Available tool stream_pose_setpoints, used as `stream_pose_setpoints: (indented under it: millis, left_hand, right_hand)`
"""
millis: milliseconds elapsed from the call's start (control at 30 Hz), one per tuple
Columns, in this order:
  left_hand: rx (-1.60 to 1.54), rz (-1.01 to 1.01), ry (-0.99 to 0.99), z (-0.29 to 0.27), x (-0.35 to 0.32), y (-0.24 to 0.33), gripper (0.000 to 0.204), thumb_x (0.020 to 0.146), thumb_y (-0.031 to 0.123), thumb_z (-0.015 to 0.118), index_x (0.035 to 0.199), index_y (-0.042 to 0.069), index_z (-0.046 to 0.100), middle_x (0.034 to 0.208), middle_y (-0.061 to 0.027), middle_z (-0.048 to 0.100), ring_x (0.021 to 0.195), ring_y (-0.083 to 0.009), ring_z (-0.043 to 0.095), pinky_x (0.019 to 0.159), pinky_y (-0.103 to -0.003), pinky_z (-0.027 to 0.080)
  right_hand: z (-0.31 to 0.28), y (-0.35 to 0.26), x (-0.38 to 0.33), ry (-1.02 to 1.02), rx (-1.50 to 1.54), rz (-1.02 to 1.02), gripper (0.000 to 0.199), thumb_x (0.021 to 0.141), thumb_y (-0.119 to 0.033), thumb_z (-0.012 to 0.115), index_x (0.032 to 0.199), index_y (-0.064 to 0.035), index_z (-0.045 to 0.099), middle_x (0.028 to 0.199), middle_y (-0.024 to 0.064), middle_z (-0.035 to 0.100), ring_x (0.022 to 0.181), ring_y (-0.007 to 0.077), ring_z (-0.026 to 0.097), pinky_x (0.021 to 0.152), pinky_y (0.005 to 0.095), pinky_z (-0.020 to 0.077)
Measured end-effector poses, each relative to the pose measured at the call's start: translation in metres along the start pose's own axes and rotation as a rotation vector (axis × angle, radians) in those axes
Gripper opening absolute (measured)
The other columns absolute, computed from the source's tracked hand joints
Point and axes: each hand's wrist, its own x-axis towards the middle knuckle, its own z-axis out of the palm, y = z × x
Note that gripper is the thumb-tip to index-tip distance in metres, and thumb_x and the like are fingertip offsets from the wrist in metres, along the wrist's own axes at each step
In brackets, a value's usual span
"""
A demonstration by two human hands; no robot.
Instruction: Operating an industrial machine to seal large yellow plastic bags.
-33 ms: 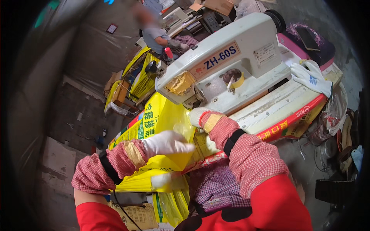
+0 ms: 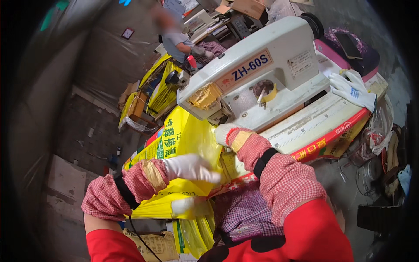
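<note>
A printed yellow plastic sack lies under the head of a large white sewing machine. My left hand, in a white glove, is laid over the sack with its fingers stretched out, slightly blurred. Close to the needle end, my right hand is curled at the sack's edge; its fingertips are hidden behind the glove. Red checked sleeve covers with black bands wrap both forearms. Below my left hand is a blurred white patch on the yellow plastic.
A white glove lies on the machine table. Behind it, a phone rests on a dark and pink bag. More yellow sacks hang below. Farther off, another person sits beside folded yellow sacks.
The fingertips of my left hand have dipped slightly over the sack. My right hand, the sack and the machine keep nearly the same places.
</note>
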Motion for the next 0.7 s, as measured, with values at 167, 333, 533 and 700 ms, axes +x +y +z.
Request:
stream_pose_setpoints:
  millis: [167,333,533,700]
  left_hand:
    - [0.43,-0.028,-0.373,0.012,0.001,0.015,0.056,0.074,0.057,0.058,0.088,0.003,0.067,0.083,-0.0178,0.065,0.082,-0.0345,0.061,0.072,-0.041,0.046]
    - [0.925,0.028,-0.406,0.013,-0.044,0.034,0.022,0.07,0.028,0.058,0.074,0.009,0.067,0.071,-0.0093,0.064,0.067,-0.0302,0.062,0.057,-0.039,0.048]
    - [0.971,0.375,-0.365,0.041,-0.027,0.042,0.017,0.068,0.026,0.062,0.069,0.01,0.066,0.064,-0.0075,0.063,0.061,-0.0275,0.062,0.051,-0.039,0.047]
    - [0.877,0.824,-0.398,0.088,0.023,-0.039,0.02,0.069,0.027,0.065,0.062,0.009,0.063,0.06,-0.008,0.061,0.059,-0.027,0.061,0.051,-0.038,0.047]
  right_hand:
    - [0.009,-0.005,0.005,-0.017,-0.041,0.045,0.026,0.078,-0.017,0.049,0.088,-0.004,0.069,0.087,0.0182,0.066,0.081,0.0315,0.065,0.071,0.039,0.0513]
    - [-0.008,-0.02,-0.011,-0.08,0.091,0.234,0.024,0.079,-0.013,0.05,0.091,-0.0074,0.07,0.09,0.0158,0.066,0.085,0.029,0.065,0.073,0.0392,0.0514]
    - [-0.065,-0.087,-0.062,-0.21,-0.405,0.024,0.021,0.08,-0.024,0.056,0.095,-0.0169,0.07,0.101,0.0068,0.066,0.094,0.0246,0.061,0.076,0.0416,0.049]
    - [-0.052,-0.108,-0.083,-0.634,0.254,-0.243,0.02,0.079,-0.028,0.06,0.091,-0.0159,0.07,0.096,0.0091,0.067,0.089,0.029,0.062,0.071,0.0414,0.0487]
